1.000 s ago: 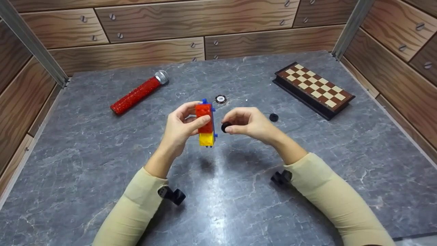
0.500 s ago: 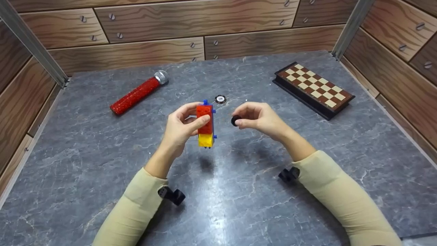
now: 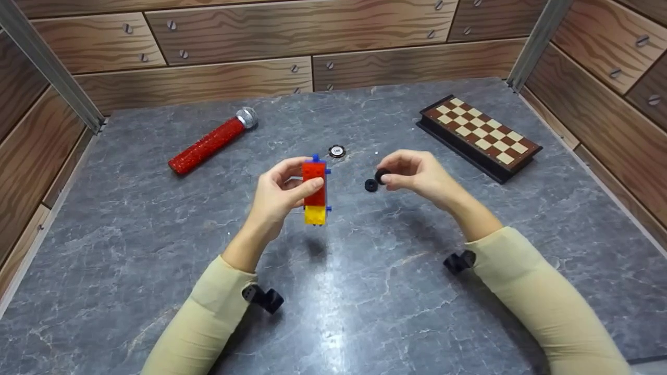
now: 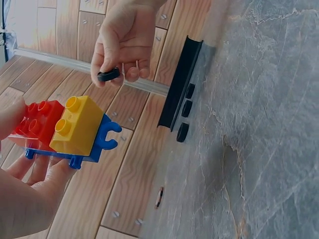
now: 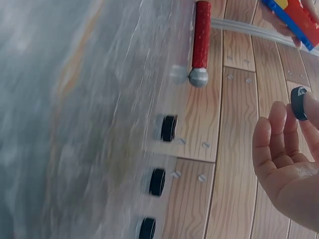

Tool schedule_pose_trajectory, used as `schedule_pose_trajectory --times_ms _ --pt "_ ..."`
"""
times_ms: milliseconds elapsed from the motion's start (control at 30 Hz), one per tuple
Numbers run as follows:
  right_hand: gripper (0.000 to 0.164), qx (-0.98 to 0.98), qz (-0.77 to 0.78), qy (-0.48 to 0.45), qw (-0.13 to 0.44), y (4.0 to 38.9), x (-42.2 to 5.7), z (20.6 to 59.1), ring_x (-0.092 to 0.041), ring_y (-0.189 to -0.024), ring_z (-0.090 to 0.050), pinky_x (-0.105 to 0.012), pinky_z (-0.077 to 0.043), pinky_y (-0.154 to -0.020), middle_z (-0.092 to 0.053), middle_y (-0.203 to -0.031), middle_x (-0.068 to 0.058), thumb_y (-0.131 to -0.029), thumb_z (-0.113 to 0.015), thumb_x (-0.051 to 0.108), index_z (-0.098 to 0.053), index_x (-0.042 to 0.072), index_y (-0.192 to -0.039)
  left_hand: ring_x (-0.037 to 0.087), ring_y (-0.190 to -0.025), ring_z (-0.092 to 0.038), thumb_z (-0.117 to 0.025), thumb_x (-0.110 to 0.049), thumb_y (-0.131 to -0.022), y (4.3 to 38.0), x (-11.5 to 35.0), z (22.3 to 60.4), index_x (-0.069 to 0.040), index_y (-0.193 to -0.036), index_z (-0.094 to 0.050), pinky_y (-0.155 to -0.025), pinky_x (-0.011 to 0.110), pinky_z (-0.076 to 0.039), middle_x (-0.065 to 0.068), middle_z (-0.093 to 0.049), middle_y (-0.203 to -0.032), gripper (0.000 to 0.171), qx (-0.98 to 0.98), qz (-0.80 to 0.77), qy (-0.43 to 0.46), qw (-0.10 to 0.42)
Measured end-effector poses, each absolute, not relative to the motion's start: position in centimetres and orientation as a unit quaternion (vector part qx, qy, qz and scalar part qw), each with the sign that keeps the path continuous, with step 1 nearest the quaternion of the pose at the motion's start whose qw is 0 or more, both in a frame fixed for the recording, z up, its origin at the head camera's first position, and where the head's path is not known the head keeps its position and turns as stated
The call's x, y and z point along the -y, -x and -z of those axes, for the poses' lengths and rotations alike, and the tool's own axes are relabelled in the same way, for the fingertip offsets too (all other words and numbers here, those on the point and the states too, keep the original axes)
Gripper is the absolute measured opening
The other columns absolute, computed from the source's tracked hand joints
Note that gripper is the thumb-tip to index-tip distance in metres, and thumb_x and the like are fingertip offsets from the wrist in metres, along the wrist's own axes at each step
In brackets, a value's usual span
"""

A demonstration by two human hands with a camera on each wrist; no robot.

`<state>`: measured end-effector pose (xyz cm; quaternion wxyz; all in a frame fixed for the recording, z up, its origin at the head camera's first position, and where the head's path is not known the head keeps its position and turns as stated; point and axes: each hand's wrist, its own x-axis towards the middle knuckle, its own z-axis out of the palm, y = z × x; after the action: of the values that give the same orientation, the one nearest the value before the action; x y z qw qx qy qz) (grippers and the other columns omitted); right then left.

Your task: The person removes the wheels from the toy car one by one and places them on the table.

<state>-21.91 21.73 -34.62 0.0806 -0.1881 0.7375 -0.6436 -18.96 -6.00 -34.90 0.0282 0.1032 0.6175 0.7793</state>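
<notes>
My left hand [image 3: 279, 190] grips a toy block car [image 3: 315, 192] above the table. Its red block [image 4: 42, 119] and yellow block [image 4: 79, 124] sit on a blue base [image 4: 102, 137] with a hook at one end and short side pegs. No wheel shows on the pegs in view. To the right, my right hand [image 3: 419, 174] pinches a small black toy wheel [image 3: 382, 176] between thumb and fingers, apart from the car. On the table beside that hand lies another black wheel [image 3: 371, 185]. Two more wheels [image 4: 187, 108] [image 4: 191, 90] show in the left wrist view, hidden in the head view.
A poker chip [image 3: 337, 151] lies beyond the car. The red glittery microphone [image 3: 211, 143] is at the back left. At the back right lies a folded chessboard box [image 3: 482, 135]. Wood-patterned walls [image 3: 234, 36] border the grey table [image 3: 156, 250].
My right hand has drawn away to the right and slightly back from the car, still pinching the wheel. One table wheel has come into view, another is now covered. The left hand barely moved.
</notes>
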Motion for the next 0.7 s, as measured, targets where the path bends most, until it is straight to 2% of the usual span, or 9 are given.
schedule_pose_trajectory --times_ms 100,233,433,700 --pt "0.028 -0.743 0.640 0.180 0.073 22.1 -22.5 34.7 -0.018 -0.077 -0.064 -0.034 -0.055 -0.074 -0.065 -0.093 -0.012 -0.080 -0.069 -0.003 -0.059 -0.009 -0.105 0.026 -0.082 -0.064 -0.077 -0.004 -0.074 19.0 6.0 35.0 -0.004 -0.115 -0.060 -0.063 0.032 -0.055 0.015 -0.062 -0.098 0.045 -0.615 -0.782 -0.100 0.030" --pt "0.026 -0.749 0.639 0.162 0.068 22.4 -23.7 34.8 -0.021 -0.077 -0.066 -0.036 -0.055 -0.074 -0.067 -0.091 -0.010 -0.081 -0.067 -0.002 -0.060 -0.008 -0.105 0.025 -0.082 -0.064 -0.076 -0.003 -0.073 19.0 5.9 35.0 -0.003 -0.115 -0.060 -0.063 0.032 -0.055 0.015 -0.062 -0.098 0.045 -0.614 -0.782 -0.100 0.029" --pt "0.027 -0.767 0.624 0.148 0.041 22.9 -25.5 34.9 -0.016 -0.067 -0.064 -0.030 -0.055 -0.065 -0.067 -0.087 -0.007 -0.081 -0.069 0.001 -0.060 -0.008 -0.105 0.025 -0.082 -0.064 -0.076 -0.002 -0.074 19.0 5.9 35.1 -0.004 -0.116 -0.060 -0.063 0.033 -0.055 0.015 -0.062 -0.099 0.045 -0.616 -0.781 -0.100 0.029" --pt "0.029 -0.782 0.607 0.133 0.041 23.8 -27.9 34.9 -0.016 -0.069 -0.063 -0.030 -0.055 -0.067 -0.065 -0.088 -0.007 -0.083 -0.068 0.002 -0.058 -0.008 -0.108 0.026 -0.082 -0.064 -0.077 -0.002 -0.073 19.0 5.8 35.2 -0.003 -0.115 -0.060 -0.061 0.033 -0.055 0.015 -0.062 -0.097 0.045 -0.623 -0.775 -0.106 0.024"
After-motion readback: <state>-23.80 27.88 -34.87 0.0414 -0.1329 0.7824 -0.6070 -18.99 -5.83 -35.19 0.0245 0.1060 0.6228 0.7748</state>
